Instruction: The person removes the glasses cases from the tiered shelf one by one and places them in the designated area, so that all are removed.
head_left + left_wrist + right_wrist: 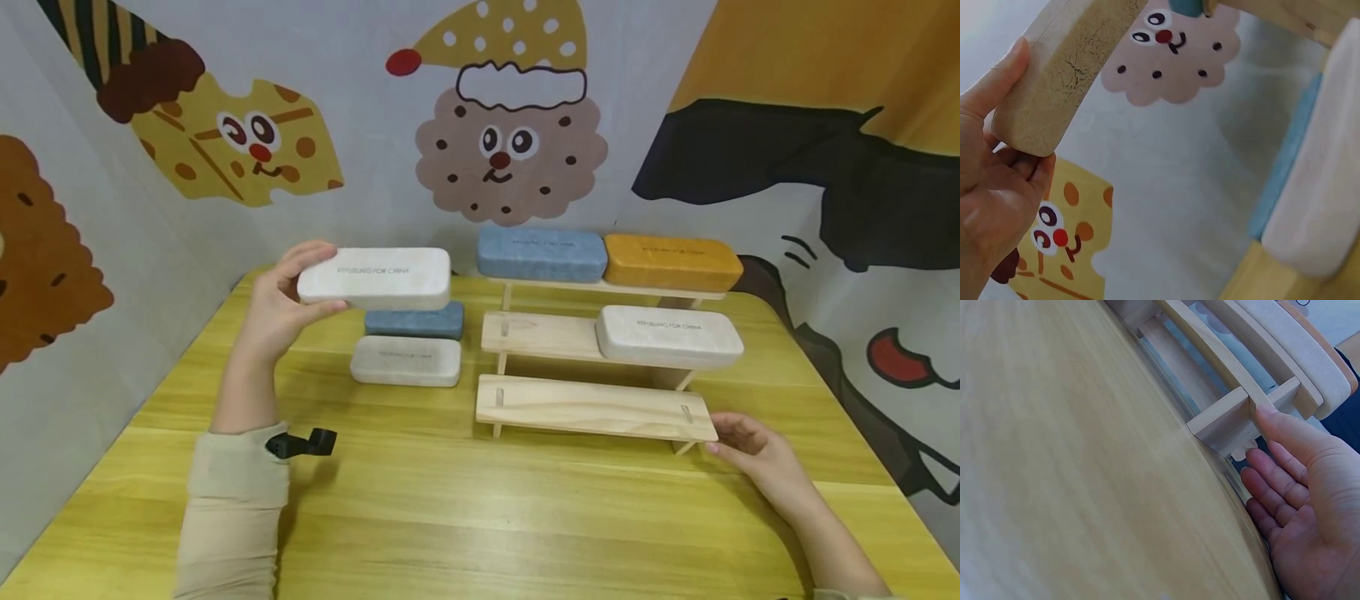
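My left hand [273, 312] grips the left end of a white glasses case [375, 277], thumb in front and fingers behind, holding it above the table. The case's textured side [1072, 75] shows in the left wrist view. Below it, a second white glasses case [406, 362] and a blue glasses case [415, 321] lie on the table. At the right end of the lowest step of a three-step wooden rack [592, 404], my right hand [765, 458] holds the board's corner; the thumb [1285, 428] touches its end. Another white glasses case [670, 335] sits on the middle step's right half.
On the top step, a blue glasses case [542, 253] stands beside an orange one [673, 262]. The rack stands on a yellow wood-grain table [465, 517]. Behind it hangs a cloth [360, 75] with cartoon prints. A black clip [303, 443] sits on the left sleeve.
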Demonstrator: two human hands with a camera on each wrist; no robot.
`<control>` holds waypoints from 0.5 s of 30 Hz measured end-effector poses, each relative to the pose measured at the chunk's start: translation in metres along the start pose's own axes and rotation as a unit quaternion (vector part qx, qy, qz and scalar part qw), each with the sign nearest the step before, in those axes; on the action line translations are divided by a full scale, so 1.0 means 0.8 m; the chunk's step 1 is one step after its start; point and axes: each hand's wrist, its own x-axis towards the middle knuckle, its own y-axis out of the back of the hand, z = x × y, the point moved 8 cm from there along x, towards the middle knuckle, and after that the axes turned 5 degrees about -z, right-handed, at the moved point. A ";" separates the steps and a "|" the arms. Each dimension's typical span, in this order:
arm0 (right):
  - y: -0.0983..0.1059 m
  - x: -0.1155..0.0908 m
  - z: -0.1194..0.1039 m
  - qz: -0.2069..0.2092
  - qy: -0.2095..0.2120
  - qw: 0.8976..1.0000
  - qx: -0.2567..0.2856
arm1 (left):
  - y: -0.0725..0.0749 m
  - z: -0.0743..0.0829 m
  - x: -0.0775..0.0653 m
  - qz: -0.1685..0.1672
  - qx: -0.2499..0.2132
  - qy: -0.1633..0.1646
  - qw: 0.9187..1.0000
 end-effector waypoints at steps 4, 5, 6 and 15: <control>0.000 0.000 0.000 0.000 0.005 1.000 0.008 | 0.008 -0.008 -0.010 -0.005 0.020 0.021 1.000; 0.000 0.000 0.000 -0.001 0.006 1.000 0.009 | 0.009 -0.010 -0.013 -0.005 0.028 0.030 0.999; 0.000 0.000 0.000 -0.001 0.007 1.000 0.009 | 0.011 -0.012 -0.016 -0.005 0.038 0.039 0.998; -0.001 0.000 -0.001 -0.001 0.009 1.000 0.007 | 0.013 -0.021 -0.045 -0.011 0.078 0.104 0.991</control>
